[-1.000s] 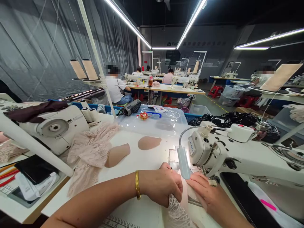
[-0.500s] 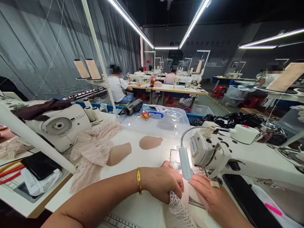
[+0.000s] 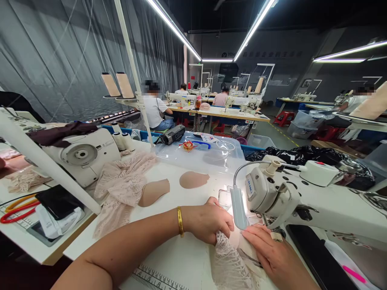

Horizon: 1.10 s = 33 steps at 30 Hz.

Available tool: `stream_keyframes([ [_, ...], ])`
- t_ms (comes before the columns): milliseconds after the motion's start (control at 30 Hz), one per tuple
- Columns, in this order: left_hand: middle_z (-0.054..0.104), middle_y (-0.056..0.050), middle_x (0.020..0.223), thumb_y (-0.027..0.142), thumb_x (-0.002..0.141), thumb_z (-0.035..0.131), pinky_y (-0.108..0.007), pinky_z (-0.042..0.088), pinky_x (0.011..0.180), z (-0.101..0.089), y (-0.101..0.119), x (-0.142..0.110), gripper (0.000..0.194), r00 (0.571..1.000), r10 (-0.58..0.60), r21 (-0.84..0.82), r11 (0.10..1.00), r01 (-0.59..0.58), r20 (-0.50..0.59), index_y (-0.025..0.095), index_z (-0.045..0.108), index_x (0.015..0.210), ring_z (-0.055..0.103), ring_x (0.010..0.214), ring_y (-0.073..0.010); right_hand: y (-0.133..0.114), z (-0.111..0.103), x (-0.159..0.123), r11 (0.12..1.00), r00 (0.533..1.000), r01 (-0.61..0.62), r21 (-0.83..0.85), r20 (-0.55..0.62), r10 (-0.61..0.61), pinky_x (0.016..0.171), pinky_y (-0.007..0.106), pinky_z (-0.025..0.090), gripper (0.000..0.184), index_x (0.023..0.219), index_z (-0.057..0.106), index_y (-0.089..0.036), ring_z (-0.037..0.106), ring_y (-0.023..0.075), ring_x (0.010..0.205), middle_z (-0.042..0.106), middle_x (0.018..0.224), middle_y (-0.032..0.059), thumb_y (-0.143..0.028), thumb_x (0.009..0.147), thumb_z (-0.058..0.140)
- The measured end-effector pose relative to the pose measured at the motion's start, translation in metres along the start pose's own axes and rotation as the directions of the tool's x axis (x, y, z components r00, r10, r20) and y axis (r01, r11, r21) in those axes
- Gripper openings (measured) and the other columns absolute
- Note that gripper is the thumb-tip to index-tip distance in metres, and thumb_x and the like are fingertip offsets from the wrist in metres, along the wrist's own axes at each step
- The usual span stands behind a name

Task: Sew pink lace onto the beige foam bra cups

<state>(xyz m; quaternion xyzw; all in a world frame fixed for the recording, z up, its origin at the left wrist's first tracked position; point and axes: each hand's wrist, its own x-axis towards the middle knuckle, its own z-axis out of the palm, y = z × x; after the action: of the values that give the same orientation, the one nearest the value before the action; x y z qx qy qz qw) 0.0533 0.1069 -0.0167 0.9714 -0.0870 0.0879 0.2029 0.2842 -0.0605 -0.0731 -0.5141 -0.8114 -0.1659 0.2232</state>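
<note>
My left hand (image 3: 208, 220), a gold bangle at its wrist, is closed on pale pink lace fabric (image 3: 231, 266) just left of the sewing machine head (image 3: 260, 191). The lace hangs from its fingers toward the table's front edge. My right hand (image 3: 270, 249) lies with fingers extended on the fabric's right side, by the needle area. A smooth beige piece shows between the hands. The lamp (image 3: 238, 207) on a bendy neck hides part of the stitching spot; the needle cannot be made out.
Two beige cut pieces, one rounded (image 3: 193, 180) and one longer (image 3: 155, 192), lie ahead beside heaped lace (image 3: 121, 187). A clear plastic bin lid (image 3: 217, 155) is behind them. A black phone (image 3: 317, 253) lies at right. Another machine (image 3: 81, 155) stands left; co-workers sit farther back.
The whole view has shifted slightly, with things appearing farther right. My right hand sits a little farther from the left, and more fabric shows between them. The left hand keeps its hold.
</note>
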Motion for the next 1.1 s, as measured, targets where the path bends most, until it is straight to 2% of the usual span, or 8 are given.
stream_keyframes([
  [100,0.072,0.001,0.087,0.007,0.073,0.069,-0.037,0.024,0.075,-0.001,-0.002,0.001,0.013,1.000,-0.020,0.013,1.000,0.019,0.023,0.018,0.065,0.068,0.058,0.075,-0.0147,-0.001,-0.004,0.002,0.997,0.999,0.038,0.063,0.030,-0.040,0.080,0.028,0.062,0.041,0.120,0.071,-0.025,0.077,0.0182,0.091,0.080,0.115,0.0020,-0.006,0.095,0.044],
  [233,0.071,0.002,0.078,0.007,0.073,0.065,-0.037,0.022,0.075,0.000,-0.005,0.002,0.015,1.000,-0.009,0.050,0.999,0.009,0.008,0.018,0.060,0.064,0.055,0.071,-0.0147,-0.006,-0.011,0.006,0.987,0.994,0.086,0.136,0.057,-0.094,0.076,0.028,0.063,0.035,0.119,0.071,-0.023,0.076,0.0204,0.095,0.080,0.115,0.0059,-0.009,0.097,0.048],
  [400,0.065,0.003,0.065,0.004,0.069,0.060,-0.040,0.024,0.083,0.002,-0.005,0.002,0.019,0.998,0.053,0.143,0.989,-0.046,-0.043,0.017,0.048,0.061,0.056,0.071,-0.0159,-0.013,-0.021,0.012,0.967,0.968,0.136,0.218,0.180,-0.177,0.079,0.028,0.062,0.032,0.121,0.070,-0.025,0.073,0.0202,0.101,0.078,0.122,0.0059,-0.011,0.097,0.054],
  [500,0.067,0.003,0.067,0.004,0.065,0.059,-0.043,0.024,0.091,0.003,-0.004,0.002,0.021,0.995,0.083,0.184,0.980,-0.072,-0.053,0.017,0.044,0.061,0.055,0.071,-0.0158,-0.017,-0.025,0.016,0.956,0.961,0.187,0.227,0.160,-0.226,0.079,0.030,0.063,0.025,0.113,0.070,-0.023,0.073,0.0208,0.096,0.080,0.118,0.0061,-0.013,0.096,0.055],
  [667,0.072,0.003,0.078,0.003,0.065,0.059,-0.046,0.021,0.100,0.007,-0.005,0.001,0.022,0.997,0.073,0.169,0.983,-0.067,-0.026,0.018,0.042,0.064,0.053,0.072,-0.0153,-0.021,-0.030,0.023,0.965,0.967,0.185,0.185,0.140,-0.212,0.071,0.027,0.062,0.030,0.108,0.069,-0.022,0.074,0.0194,0.087,0.081,0.108,0.0050,-0.006,0.090,0.052],
  [933,0.059,0.001,0.066,0.002,0.064,0.057,-0.046,0.025,0.094,0.011,-0.007,0.004,0.024,0.998,0.037,0.213,0.977,-0.027,-0.043,0.019,0.039,0.062,0.037,0.064,-0.0156,-0.018,-0.029,0.024,0.971,0.991,0.119,0.208,0.041,-0.130,0.068,0.024,0.060,0.028,0.105,0.066,-0.023,0.073,0.0159,0.080,0.081,0.100,0.0042,-0.005,0.092,0.048],
  [1100,0.055,0.001,0.064,0.000,0.066,0.054,-0.046,0.029,0.092,0.013,-0.003,0.006,0.026,0.996,0.042,0.252,0.967,-0.020,-0.082,0.019,0.038,0.060,0.029,0.061,-0.0142,-0.012,-0.022,0.017,0.985,0.995,0.097,0.145,0.015,-0.100,0.078,0.027,0.061,0.031,0.112,0.061,-0.024,0.078,0.0168,0.087,0.082,0.105,0.0032,-0.005,0.092,0.046],
])
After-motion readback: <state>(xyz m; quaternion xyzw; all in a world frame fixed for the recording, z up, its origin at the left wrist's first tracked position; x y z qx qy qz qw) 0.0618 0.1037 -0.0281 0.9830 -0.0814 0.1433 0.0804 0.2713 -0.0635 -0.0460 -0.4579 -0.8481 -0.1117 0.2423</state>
